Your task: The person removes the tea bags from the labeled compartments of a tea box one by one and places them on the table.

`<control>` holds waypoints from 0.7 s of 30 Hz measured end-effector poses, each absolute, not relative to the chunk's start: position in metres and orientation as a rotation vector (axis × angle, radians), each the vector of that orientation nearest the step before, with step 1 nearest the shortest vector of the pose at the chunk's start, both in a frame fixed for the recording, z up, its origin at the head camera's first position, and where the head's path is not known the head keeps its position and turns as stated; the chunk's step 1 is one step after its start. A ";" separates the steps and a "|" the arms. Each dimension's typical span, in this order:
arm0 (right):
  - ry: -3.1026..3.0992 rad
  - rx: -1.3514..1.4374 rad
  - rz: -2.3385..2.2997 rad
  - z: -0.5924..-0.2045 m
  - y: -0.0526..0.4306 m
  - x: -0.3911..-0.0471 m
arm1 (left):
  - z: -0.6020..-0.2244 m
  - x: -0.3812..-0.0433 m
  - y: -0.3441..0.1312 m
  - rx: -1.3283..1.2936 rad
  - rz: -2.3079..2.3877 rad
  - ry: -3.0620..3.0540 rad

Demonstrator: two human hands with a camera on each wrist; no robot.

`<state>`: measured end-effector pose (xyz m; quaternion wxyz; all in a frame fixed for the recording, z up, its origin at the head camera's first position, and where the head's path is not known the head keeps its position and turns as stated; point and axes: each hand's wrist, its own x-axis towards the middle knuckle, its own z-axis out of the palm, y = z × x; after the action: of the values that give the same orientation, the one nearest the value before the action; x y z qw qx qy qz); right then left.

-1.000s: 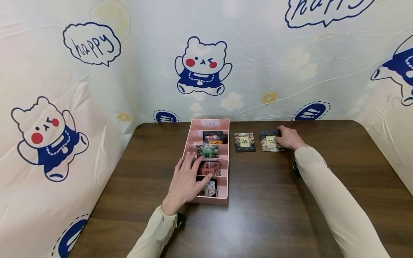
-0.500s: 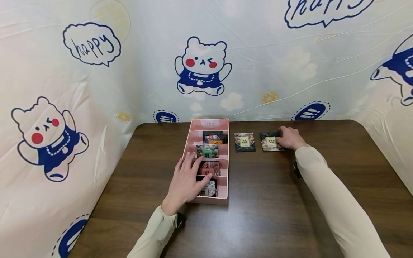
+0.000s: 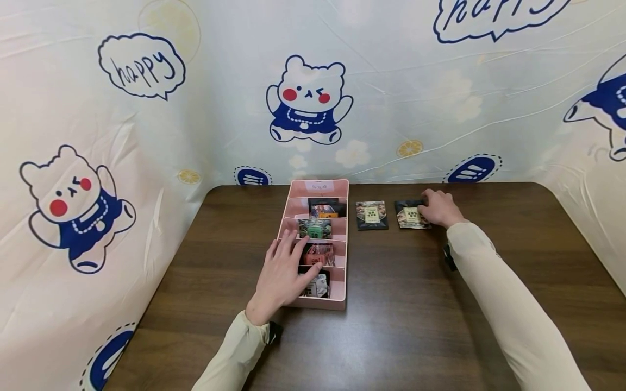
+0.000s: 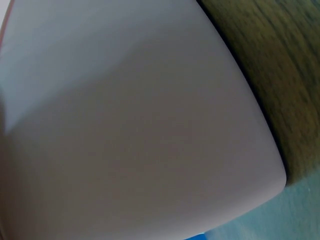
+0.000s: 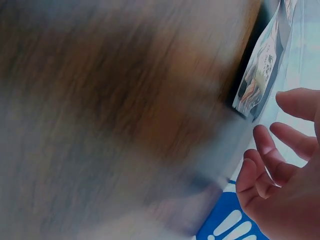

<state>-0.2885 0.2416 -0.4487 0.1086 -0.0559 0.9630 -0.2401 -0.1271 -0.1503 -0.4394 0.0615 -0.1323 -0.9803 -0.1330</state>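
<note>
My left hand lies with spread fingers over the left side of a pink divided tray, whose side fills most of the left wrist view. Sachets sit in the compartments: an orange-labelled one, a green one, a red one and a silver-white one partly behind my thumb. On the table, right of the tray, lie two dark sachets with pale yellow labels, a left sachet and a right sachet. My right hand is at the latter's right edge, fingers loosely bent, nothing pinched.
A dark wood table carries everything. Behind it and at the sides hangs a pale curtain printed with cartoon bears. The tray's farthest compartment bears a white paper label with handwriting.
The right sachet has turned slightly on the table beside my right hand, which has barely moved. My left hand keeps its place on the tray. The head view has shifted a little.
</note>
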 end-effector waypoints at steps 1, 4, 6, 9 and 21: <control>2.841 -0.171 -0.713 -0.448 0.240 -0.288 | -0.439 -0.127 -0.150 -0.399 -0.404 -2.966; 2.860 -0.194 -0.747 -0.447 0.235 -0.287 | -0.440 -0.127 -0.151 -0.401 -0.400 -2.968; 2.874 -0.210 -0.773 -0.446 0.229 -0.287 | -0.440 -0.128 -0.151 -0.398 -0.397 -2.973; 2.894 -0.249 -0.819 -0.444 0.219 -0.287 | -0.440 -0.128 -0.151 -0.399 -0.399 -2.973; 2.951 -0.571 -1.020 -0.427 0.154 -0.286 | -0.440 -0.127 -0.151 -0.396 -0.406 -2.972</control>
<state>-0.2860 0.1536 -0.4269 -0.0163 -0.1799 0.9296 -0.3212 -0.1274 -0.1507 -0.4395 0.0582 -0.1306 -0.9806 -0.1339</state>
